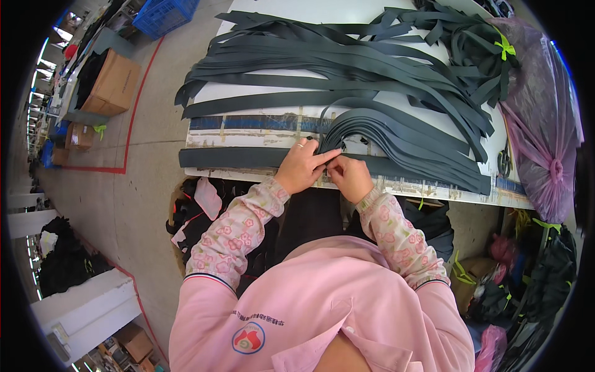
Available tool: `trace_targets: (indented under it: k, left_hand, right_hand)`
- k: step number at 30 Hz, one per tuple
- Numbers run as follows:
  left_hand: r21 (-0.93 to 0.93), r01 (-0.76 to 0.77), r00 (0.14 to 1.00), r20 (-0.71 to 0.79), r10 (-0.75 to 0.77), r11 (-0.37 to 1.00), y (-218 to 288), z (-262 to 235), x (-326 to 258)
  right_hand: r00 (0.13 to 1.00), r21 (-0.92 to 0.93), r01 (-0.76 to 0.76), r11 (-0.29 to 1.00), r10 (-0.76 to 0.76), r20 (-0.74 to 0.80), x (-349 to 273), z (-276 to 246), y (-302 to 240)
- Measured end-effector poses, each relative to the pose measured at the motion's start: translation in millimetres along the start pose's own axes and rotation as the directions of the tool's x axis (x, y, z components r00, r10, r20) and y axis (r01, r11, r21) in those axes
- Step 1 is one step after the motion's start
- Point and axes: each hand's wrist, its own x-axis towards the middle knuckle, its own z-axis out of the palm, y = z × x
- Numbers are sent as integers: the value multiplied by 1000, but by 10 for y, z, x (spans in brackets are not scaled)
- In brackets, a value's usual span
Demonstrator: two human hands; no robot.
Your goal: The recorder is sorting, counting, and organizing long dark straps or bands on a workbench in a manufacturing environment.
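Note:
Dark grey-green fabric strips lie stacked in a curved bundle [396, 144] near the front edge of the table [245, 137]. My left hand [299, 166] grips the bundle's left end, its index finger stretched across the strips. Close against it, my right hand [351, 178] is closed in a pinch at the same end; what sits between its fingertips is too small to make out. Under both hands runs a single flat strip [229, 157] along the front edge. Another long strip [260, 101] lies behind the bundle.
Many loose strips [297, 53] cover the back of the table, with a tangled heap [474, 46] at the far right. Scissors [504, 162] lie near a purple plastic bag [545, 124]. Cardboard boxes [111, 82] and a blue crate [162, 15] stand at left.

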Motion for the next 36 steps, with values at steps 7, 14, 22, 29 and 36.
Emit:
trace_targets:
  k: [7, 14, 22, 29, 36]
  left_hand:
    - [28, -3, 997, 75, 1, 1000, 32, -85, 2]
    - [29, 30, 993, 116, -33, 999, 28, -97, -5]
    - [27, 39, 991, 130, -42, 999, 46, -73, 17]
    - [12, 32, 994, 106, -33, 999, 39, -71, 14]
    - [9, 50, 992, 116, -51, 999, 43, -68, 16]
  right_hand:
    - [971, 282, -212, 936, 234, -46, -289, -891, 656]
    - [973, 151, -168, 974, 188, -130, -555, -1298, 949]
    - [967, 36, -191, 981, 195, -167, -628, -1425, 949]
    - [967, 41, -199, 979, 203, -157, -619, -1384, 896]
    - [970, -54, -171, 984, 158, -182, -592, -1295, 972]
